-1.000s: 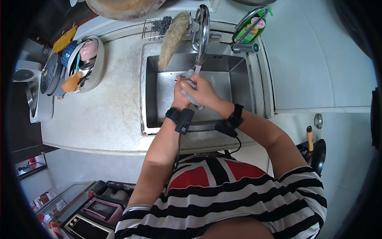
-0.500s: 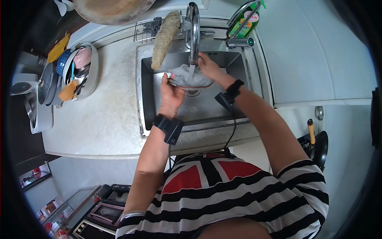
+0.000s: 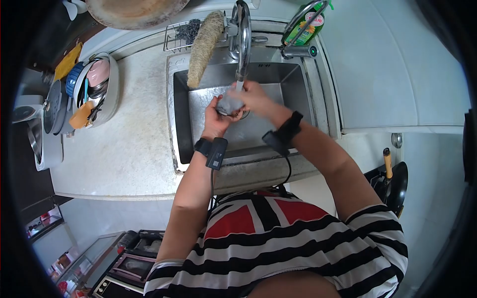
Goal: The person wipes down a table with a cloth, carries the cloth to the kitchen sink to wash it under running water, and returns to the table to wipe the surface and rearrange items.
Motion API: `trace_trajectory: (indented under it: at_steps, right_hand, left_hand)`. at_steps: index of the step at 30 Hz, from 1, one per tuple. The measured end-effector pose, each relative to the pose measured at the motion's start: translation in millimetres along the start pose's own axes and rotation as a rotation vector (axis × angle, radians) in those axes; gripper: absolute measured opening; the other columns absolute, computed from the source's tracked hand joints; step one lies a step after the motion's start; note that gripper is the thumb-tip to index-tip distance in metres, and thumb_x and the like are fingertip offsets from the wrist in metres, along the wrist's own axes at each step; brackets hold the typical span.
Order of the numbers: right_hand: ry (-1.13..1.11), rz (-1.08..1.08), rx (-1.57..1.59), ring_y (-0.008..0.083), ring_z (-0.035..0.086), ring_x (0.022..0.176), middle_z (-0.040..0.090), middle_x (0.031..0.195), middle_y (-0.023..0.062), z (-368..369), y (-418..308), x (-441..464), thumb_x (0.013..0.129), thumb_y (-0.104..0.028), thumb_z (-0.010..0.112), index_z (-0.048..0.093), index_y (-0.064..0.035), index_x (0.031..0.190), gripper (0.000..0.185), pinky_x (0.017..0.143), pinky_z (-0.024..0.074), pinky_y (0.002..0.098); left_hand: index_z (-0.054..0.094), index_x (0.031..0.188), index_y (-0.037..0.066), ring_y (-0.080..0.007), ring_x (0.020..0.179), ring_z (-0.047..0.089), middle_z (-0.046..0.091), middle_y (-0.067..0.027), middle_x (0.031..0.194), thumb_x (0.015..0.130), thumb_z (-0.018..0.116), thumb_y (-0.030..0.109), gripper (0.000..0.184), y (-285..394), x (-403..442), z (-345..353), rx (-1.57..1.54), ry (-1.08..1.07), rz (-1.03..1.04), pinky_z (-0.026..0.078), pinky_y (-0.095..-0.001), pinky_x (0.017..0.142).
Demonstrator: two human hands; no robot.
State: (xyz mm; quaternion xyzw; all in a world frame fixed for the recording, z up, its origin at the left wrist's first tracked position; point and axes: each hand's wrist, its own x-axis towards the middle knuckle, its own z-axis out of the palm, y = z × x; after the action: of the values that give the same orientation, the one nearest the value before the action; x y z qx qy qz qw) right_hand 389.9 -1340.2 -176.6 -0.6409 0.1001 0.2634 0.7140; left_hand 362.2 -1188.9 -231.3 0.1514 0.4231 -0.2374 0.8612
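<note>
Under the faucet [image 3: 243, 44], a thin stream of water runs onto a wet grey-white bundle [image 3: 228, 104] that looks like a cloth. My left hand [image 3: 217, 119] cups it from the left and below, fingers curled round its edge. At its right side my right hand [image 3: 258, 99], partly smeared by motion, has its fingers bent against the bundle; the fingertips are hard to make out. Both hands are over the steel sink [image 3: 185, 124], near its drain. The bundle is small and crumpled, partly hidden by the fingers.
A dried loofah [image 3: 204, 49] leans over the sink's back left corner from a wire rack [image 3: 175, 38]. A green soap bottle [image 3: 309, 30] stands behind a second tap [image 3: 300, 51]. Left on the counter [image 3: 134, 124] is a dish basin [image 3: 113, 94] of bowls and utensils.
The grey-white bundle was spread wide with a reddish-brown edge showing; now it is gathered smaller. My right hand has come down and closer to my left hand.
</note>
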Motion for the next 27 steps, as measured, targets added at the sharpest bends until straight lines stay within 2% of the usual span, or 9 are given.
trace_trajectory:
  at_steps: [2,3,8,9,13,20,22,25,27]
  right_hand:
    - [0.016,-0.182,-0.219,0.0155,0.060,0.073,0.064,0.080,0.0028,16.2,15.3,-15.0,0.090,-0.032,0.068,0.063,-0.0048,0.084,0.028,0.060,0.0495,0.0306]
    - [0.032,-0.366,-0.436,0.0168,0.060,0.069,0.064,0.078,0.0046,23.0,21.9,-23.3,0.090,-0.031,0.067,0.061,-0.0040,0.082,0.029,0.059,0.0478,0.0311]
    - [0.034,-0.523,-0.621,0.0325,0.059,0.060,0.062,0.074,0.0175,43.2,13.1,-57.0,0.093,-0.029,0.061,0.056,-0.0014,0.082,0.030,0.058,0.0470,0.0405]
    - [0.102,-0.533,-0.672,0.0360,0.061,0.064,0.063,0.076,0.0186,45.3,8.1,-55.5,0.094,-0.029,0.059,0.057,-0.0017,0.085,0.029,0.060,0.0480,0.0435]
    - [0.275,-0.490,-0.989,0.0443,0.064,0.076,0.066,0.083,0.0229,28.5,9.4,-23.9,0.097,-0.031,0.053,0.058,-0.0017,0.094,0.030,0.066,0.0504,0.0498]
    - [0.512,-0.413,-0.594,0.0341,0.068,0.070,0.068,0.080,0.0171,-28.9,55.8,58.1,0.099,-0.042,0.051,0.061,0.0007,0.097,0.044,0.062,0.0518,0.0448]
    - [-0.020,0.124,-0.237,0.0242,0.065,0.073,0.069,0.081,0.0101,-51.3,50.4,60.7,0.086,-0.055,0.067,0.062,0.0018,0.104,0.060,0.058,0.0492,0.0377]
    - [-0.287,0.353,-0.110,0.0176,0.061,0.074,0.067,0.088,0.0040,-57.3,-1.7,5.1,0.085,-0.054,0.069,0.062,0.0004,0.111,0.061,0.058,0.0475,0.0335]
    - [-0.198,0.220,-0.154,0.0174,0.061,0.075,0.067,0.091,0.0049,-54.6,-6.4,4.6,0.085,-0.051,0.070,0.062,-0.0009,0.111,0.057,0.057,0.0478,0.0342]
  left_hand:
    - [0.053,0.126,0.001,-0.0337,0.120,0.053,0.053,-0.0189,0.133,0.100,0.044,0.048,0.054,-6.8,7.6,-1.8,0.040,-0.120,0.089,0.038,-0.0495,0.106]
    - [0.055,0.118,0.003,-0.0326,0.109,0.057,0.058,-0.0174,0.120,0.100,0.046,0.048,0.050,-0.2,30.4,-15.4,-0.001,-0.179,0.008,0.043,-0.0492,0.099]
    - [0.061,0.108,0.003,-0.0308,0.096,0.064,0.066,-0.0135,0.101,0.100,0.045,0.052,0.053,-5.6,2.7,-5.6,0.225,-0.453,0.040,0.052,-0.0428,0.086]
    - [0.061,0.105,0.003,-0.0292,0.093,0.064,0.065,-0.0127,0.100,0.101,0.043,0.046,0.046,-11.5,5.4,-11.3,0.417,-0.476,0.222,0.053,-0.0406,0.084]
    - [0.061,0.109,0.005,-0.0247,0.097,0.065,0.066,-0.0108,0.103,0.100,0.043,0.022,0.026,-28.2,10.9,0.4,0.069,-0.332,0.053,0.053,-0.0387,0.087]
    - [0.056,0.125,0.007,-0.0268,0.113,0.059,0.062,-0.0115,0.119,0.101,0.051,0.021,0.028,-19.4,-33.0,24.0,0.223,-0.274,0.207,0.046,-0.0446,0.102]
    - [0.054,0.127,0.006,-0.0277,0.114,0.058,0.061,-0.0126,0.122,0.099,0.055,0.024,0.033,-8.6,-42.8,36.2,0.184,-0.361,0.295,0.043,-0.0445,0.105]
    - [0.050,0.132,0.007,-0.0348,0.123,0.051,0.055,-0.0162,0.132,0.101,0.051,0.031,0.039,20.2,-32.0,26.5,0.116,-0.319,0.301,0.038,-0.0555,0.106]
    - [0.044,0.138,0.008,-0.0428,0.130,0.043,0.047,-0.0182,0.141,0.103,0.044,0.037,0.046,23.9,-32.5,22.8,0.149,-0.229,0.270,0.032,-0.0690,0.104]
